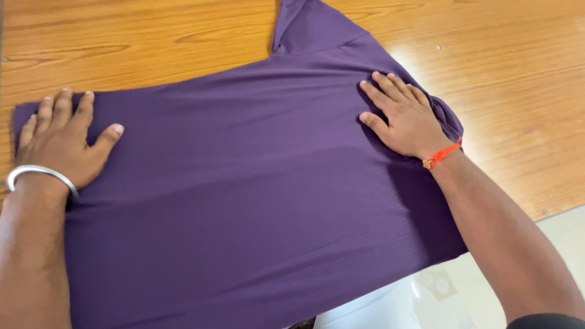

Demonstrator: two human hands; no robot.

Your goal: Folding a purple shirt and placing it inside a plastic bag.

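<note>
A purple ribbed shirt [256,183] lies spread flat across a wooden table [152,42], one sleeve pointing away at the top. My left hand [64,137] rests flat on the shirt's left edge, fingers apart, with a silver bangle at the wrist. My right hand [405,119] presses flat on the shirt's right side near a bunched fold, fingers spread, an orange thread band at the wrist. Neither hand grips the cloth.
The table's near right edge [548,210] runs diagonally, with pale floor [426,298] below it. The shirt's near part hangs over the table's front edge. Bare wood shows at the far left and right.
</note>
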